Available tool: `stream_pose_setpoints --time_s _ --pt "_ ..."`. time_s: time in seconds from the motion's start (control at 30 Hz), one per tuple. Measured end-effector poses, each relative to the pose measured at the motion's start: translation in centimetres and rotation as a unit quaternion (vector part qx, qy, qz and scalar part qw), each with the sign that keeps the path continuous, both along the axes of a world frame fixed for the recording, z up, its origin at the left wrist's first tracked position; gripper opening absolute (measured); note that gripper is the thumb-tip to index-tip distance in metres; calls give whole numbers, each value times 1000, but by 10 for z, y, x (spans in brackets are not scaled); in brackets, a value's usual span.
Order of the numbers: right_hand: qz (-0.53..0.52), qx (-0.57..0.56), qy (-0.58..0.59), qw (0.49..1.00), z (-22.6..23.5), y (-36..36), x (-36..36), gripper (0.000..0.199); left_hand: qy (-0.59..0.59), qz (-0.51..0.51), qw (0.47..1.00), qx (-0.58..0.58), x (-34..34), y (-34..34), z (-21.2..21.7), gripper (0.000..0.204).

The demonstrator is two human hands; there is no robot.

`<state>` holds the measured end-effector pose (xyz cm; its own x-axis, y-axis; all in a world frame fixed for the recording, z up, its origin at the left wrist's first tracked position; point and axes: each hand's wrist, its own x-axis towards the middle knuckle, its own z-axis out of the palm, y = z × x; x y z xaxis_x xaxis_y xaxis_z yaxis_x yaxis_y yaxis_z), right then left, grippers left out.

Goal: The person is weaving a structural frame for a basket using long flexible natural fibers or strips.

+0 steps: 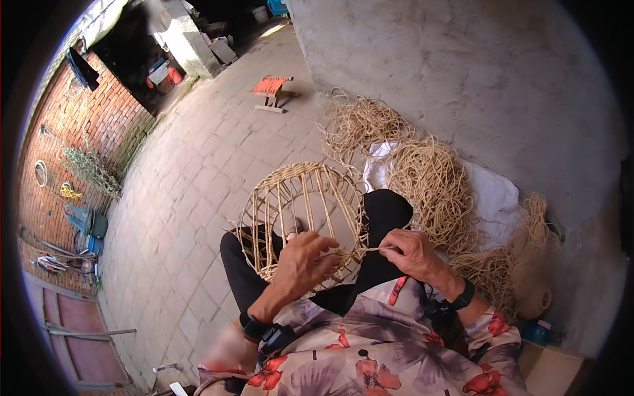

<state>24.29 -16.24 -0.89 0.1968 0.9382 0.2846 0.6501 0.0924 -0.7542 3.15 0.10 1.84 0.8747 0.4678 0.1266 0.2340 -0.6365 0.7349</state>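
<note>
A round, open basket frame (304,169), wound with straw-coloured cord, rests between my knees. Several cords stretch across its top, and gaps show between the ribs. My left hand (302,262) lies at its near side, fingers curled around the rim; what is under the fingertips is partly hidden. Just right of the basket, my right hand (412,253) is closed in a pinch. Between its thumb and fingers runs a strand of twisted cord (374,249), pulled out from the basket's near right edge.
Big heaps of loose cord (432,185) lie to my right on white sacking (492,198), against a grey wall (456,59). A folding stool (271,86) with an orange seat stands ahead on the paved floor (178,178). A brick wall (99,132) rises at the left.
</note>
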Motion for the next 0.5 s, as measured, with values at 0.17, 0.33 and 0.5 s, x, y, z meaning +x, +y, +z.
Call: stream_pose_setpoints --time_s 0.17,0.33,0.5 --pt "26 72 -80 994 15 4 5 11 -10 -21 991 131 0 -12 -9 27" --pt "103 143 -211 961 46 51 2 12 -41 -35 992 112 1 -15 -19 29" --pt "204 109 -223 947 22 110 -2 11 -35 -10 971 235 5 -24 -8 39"
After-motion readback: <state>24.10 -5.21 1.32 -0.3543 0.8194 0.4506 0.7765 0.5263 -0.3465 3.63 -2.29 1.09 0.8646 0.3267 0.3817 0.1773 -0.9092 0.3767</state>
